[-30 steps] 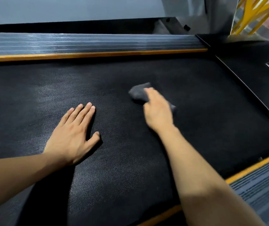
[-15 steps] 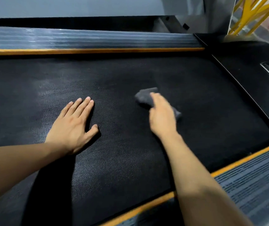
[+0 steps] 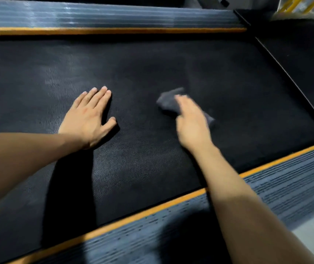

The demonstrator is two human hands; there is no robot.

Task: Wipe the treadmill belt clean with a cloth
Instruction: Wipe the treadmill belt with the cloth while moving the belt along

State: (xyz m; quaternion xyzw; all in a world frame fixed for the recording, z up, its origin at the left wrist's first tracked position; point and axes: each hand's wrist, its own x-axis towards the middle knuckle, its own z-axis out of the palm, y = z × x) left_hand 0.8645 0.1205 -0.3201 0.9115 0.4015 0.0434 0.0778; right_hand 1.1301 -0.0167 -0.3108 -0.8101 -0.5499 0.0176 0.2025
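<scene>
I see the left hand (image 3: pixel 87 121) flat on the treadmill belt (image 3: pixel 228 77), its fingers (image 3: pixel 99 96) straight and close together, thumb apart. The right hand (image 3: pixel 190 122) presses the grey cloth (image 3: pixel 168 101) onto the belt; the hand is blurred, so I cannot tell its finger spread. The cloth protrudes beyond the fingertips and beside the palm. Orange-edged side rails (image 3: pixel 114 31) border the belt.

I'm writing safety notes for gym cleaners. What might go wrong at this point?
The left hand rests flat on the belt; if the belt slides under that weight, the person may lurch forward. The right hand covers most of the small cloth, so bare fingers may rub the belt.
</scene>
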